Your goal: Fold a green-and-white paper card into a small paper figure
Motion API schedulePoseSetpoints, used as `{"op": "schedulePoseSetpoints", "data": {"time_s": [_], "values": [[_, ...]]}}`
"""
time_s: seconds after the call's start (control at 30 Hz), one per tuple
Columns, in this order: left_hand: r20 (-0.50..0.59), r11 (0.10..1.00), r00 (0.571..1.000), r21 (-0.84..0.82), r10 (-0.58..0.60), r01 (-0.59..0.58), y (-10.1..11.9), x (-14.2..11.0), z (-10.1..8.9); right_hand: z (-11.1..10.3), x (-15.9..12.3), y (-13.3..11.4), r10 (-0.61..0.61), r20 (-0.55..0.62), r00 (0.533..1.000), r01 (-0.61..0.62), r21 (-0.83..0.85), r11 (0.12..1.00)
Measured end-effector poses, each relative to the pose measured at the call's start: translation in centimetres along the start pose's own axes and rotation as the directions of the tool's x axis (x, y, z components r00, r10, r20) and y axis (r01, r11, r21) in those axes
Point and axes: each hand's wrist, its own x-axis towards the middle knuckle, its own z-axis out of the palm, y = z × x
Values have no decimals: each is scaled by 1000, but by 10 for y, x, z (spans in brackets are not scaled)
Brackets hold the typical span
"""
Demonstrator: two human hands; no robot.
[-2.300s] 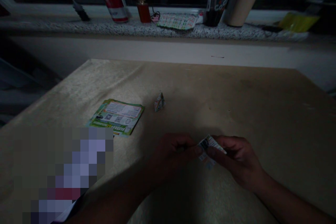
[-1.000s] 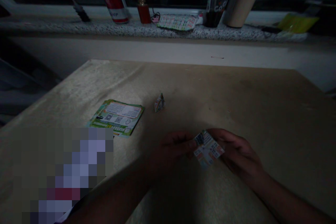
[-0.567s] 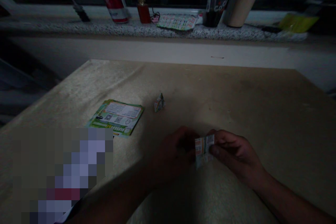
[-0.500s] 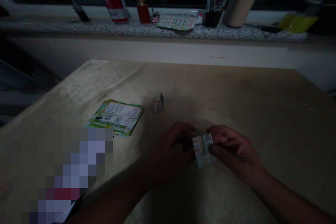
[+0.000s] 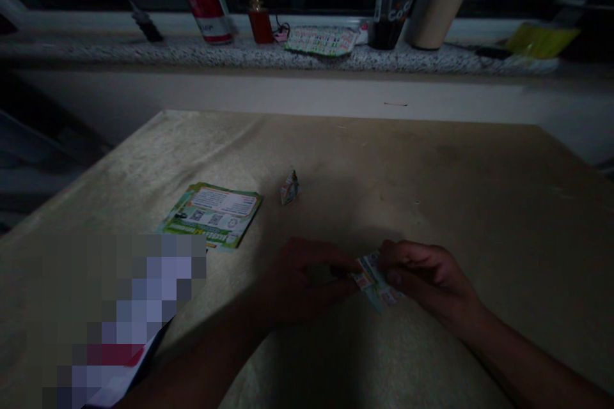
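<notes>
Left hand and right hand both on 1 small folded paper, near side of tabletop. Right hand: gripping its right edge, thumb and fingers closed on it. Left hand: thumb and index fingertips at its left edge, gap between those 2 digits nearer the palm; can't tell how firmly they pinch. Paper is printed, tilted, 1 corner pointing down toward the wearer.

Farther out on tabletop, left of the paper: 1 small folded paper piece, its tip pointing up. Left of that, a stack of green printed sheets lying flat, text and square codes on top. Pixelated patch covers the area nearer the wearer; contents unreadable.

Beyond tabletop, stone windowsill. On it, left to right: red-and-white can, red bottle with gold-coloured top, flat printed packet, clear cup with white lid and dark contents, beige cylinder, yellow item. Scene is dim; fine print unreadable.
</notes>
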Motion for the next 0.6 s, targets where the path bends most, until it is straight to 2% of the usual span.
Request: {"op": "schedulePoseSetpoints", "data": {"time_s": [0.1, 0.2, 0.33, 0.47, 0.6], "values": [[-81, 999, 996, -6, 36, -37, 0, 1, 0, -2, -2, 0, -91, -57, 994, 86, -72, 994], [-169, 996, 981, 25, 91, -88, 2, 3, 0, -2, -2, -1, -209, -63, 976, 195, -172, 965], [-177, 992, 976, 35, 123, -119, 3, 3, 1, 0, 1, -3, -354, -51, 934, 328, -271, 905], [-156, 998, 986, 5, 60, -60, 0, 1, 0, 2, 2, -4, -422, -48, 905, 386, -319, 865], [-139, 991, 989, -128, -59, 41, -5, -1, 3, 5, 2, -5, -411, -76, 908, 369, -318, 873]]}}
